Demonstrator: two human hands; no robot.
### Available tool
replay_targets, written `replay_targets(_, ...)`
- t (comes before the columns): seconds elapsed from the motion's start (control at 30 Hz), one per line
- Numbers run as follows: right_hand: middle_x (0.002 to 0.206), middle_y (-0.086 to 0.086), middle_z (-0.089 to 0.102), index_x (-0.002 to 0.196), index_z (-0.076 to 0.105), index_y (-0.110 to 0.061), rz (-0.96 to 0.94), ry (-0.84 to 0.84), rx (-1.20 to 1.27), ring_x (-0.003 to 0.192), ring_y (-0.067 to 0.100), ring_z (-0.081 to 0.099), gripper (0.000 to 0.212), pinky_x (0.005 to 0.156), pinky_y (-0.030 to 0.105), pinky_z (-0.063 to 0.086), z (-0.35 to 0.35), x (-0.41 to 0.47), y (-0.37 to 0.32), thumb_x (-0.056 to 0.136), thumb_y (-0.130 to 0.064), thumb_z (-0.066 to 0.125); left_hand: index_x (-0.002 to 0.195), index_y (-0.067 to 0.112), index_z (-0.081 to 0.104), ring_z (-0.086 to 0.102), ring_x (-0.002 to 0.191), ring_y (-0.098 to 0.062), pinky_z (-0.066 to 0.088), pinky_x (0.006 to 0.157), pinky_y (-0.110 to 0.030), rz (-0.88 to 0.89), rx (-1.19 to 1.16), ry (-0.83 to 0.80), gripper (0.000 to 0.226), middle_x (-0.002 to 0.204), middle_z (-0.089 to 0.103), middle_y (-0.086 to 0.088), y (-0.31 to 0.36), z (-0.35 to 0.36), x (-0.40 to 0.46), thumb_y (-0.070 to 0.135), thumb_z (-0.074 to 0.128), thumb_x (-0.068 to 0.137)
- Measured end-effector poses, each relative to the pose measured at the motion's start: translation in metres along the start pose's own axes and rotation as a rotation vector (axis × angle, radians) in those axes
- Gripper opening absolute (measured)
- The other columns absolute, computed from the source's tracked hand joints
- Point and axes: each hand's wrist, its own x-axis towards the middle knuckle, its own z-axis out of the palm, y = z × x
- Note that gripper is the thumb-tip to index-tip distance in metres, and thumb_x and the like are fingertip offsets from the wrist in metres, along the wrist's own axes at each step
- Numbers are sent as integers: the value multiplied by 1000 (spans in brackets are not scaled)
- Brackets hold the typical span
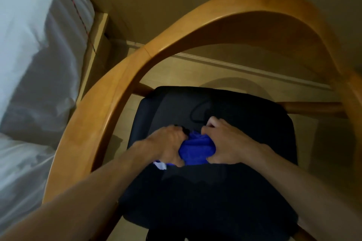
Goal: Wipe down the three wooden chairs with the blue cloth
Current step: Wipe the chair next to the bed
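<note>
Both bare forearms reaching forward and down, converging at centre, left hand knuckles up with fingers curled in a grip, right hand opposite it with fingers curled, thumbs toward each other, wrists near level.

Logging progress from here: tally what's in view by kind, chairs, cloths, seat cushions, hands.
Wooden chair: 1
Blue cloth, bunched between both hands: 1
Black seat cushion: 1
Hands, left hand and right hand, both gripping the cloth: 2
Total: 5
</note>
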Motion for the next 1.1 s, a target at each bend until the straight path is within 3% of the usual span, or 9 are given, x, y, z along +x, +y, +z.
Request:
replay_targets(0.17, 94, -11, 59, 111, 44, -32, -46, 304, 283, 84, 10, 60, 41, 73, 34, 52, -60, 30, 5, 82, -22, 72, 120, 24, 40, 52, 94, -9, 49, 82, -28, -216, -346, 456, 64, 121, 44, 2, -21, -64, 13, 19, 79, 69)
replay_targets(0.23, 99, -10, 60, 130, 42, -33, -103, 493, 257, 85, 9, 59, 55, 73, 30, 51, -77, 52, 6, 85, -15, 69, 143, 31, 21, 52, 113, -15, 46, 98, -39, -274, -365, 554, 94, 140, 39, -1, -29, -88, 29, 12, 78, 70)
replay_targets(0.3, 120, -3, 58, 146, 32, -32, -163, 581, 167, 103, 14, 56, 77, 87, 32, 48, -78, 76, 7, 84, -7, 69, 146, 37, 18, 42, 127, -21, 34, 109, -43, -302, -176, 488, 92, 143, 38, 1, -36, -98, 43, 14, 73, 76)
replay_targets(0.43, 160, 3, 26, 154, 24, -24, -112, 466, 226, 147, 25, 21, 89, 121, 39, 17, -39, 98, 5, 82, 8, 64, 123, 27, 51, 56, 108, -22, 43, 95, -37, -415, -69, 606, 48, 117, 60, 0, -33, -64, 49, 9, 64, 81)
replay_targets(0.53, 151, 5, 42, 145, 45, -14, -177, 597, 219, 143, 29, 32, 87, 113, 55, 32, 13, 68, -6, 67, 17, 68, 123, 18, 60, 61, 109, -23, 47, 96, -39, -354, -137, 753, 52, 119, 64, -5, -8, -9, 14, 5, 72, 74)
replay_targets(0.63, 143, 1, 54, 136, 57, -15, -272, 445, 188, 137, 26, 44, 84, 107, 55, 40, 44, 29, -2, 59, 18, 66, 110, 22, 69, 68, 97, -20, 52, 87, -38, -219, -65, 646, 52, 103, 72, 1, 10, 36, -23, 18, 84, 61)
replay_targets(0.8, 147, -5, 49, 142, 50, -24, -329, 332, 250, 137, 14, 41, 74, 117, 29, 29, -10, 45, 5, 76, 10, 58, 112, 23, 54, 55, 101, -13, 38, 101, -32, -259, -163, 659, 41, 111, 57, 6, 5, 10, -11, 33, 63, 74)
replay_targets(0.97, 155, 11, 32, 141, 47, -26, -253, 497, 177, 140, 31, 33, 68, 112, 38, 34, -75, 117, 8, 82, 6, 54, 122, 13, 36, 56, 80, -12, 51, 73, -29, -481, -331, 724, 48, 105, 54, -2, -31, -57, 46, 8, 63, 82)
replay_targets(1.1, 149, 7, 42, 145, 44, -21, -178, 482, 185, 138, 26, 38, 72, 114, 30, 28, -38, 124, 11, 79, 4, 58, 141, 16, 41, 45, 128, -22, 35, 109, -36, -398, -323, 856, 67, 142, 48, -6, -26, -15, 54, -6, 56, 79)
